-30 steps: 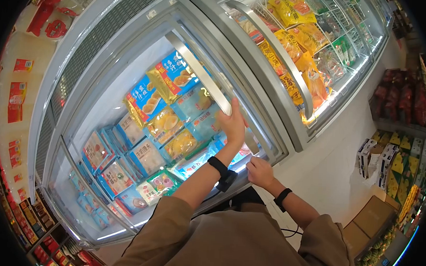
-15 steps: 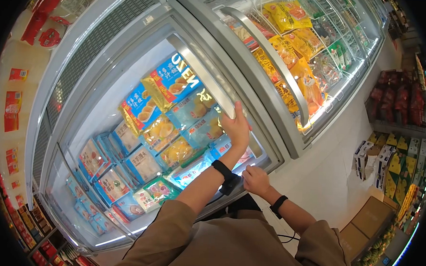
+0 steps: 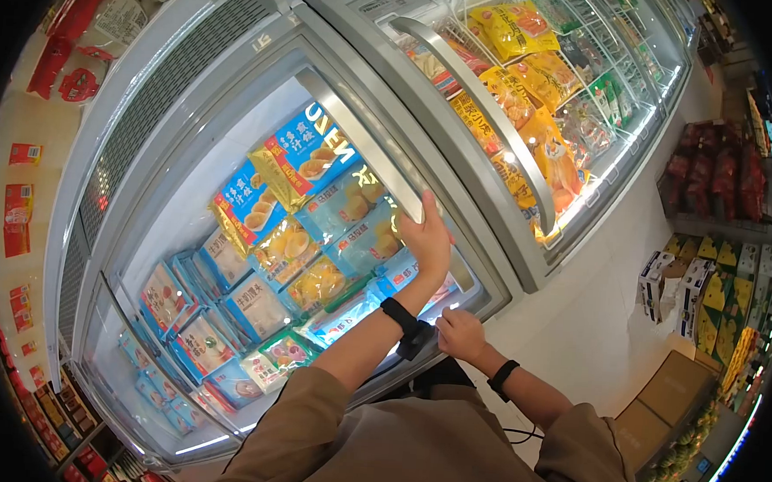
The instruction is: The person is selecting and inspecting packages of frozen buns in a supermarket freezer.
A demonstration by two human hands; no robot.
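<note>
Further slid: curved glass freezer lid (image 3: 381, 167), left hand (image 3: 425, 239) flat against handle, right hand (image 3: 460, 332) fisted.

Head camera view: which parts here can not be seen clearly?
- Left hand palm side: pressed on the freezer lid handle, so its grip is hidden.
- Right hand fingers: curled at the freezer edge, turned away.
- Package small print: too small.
- Shelves at right: cut by the lens edge.
</note>
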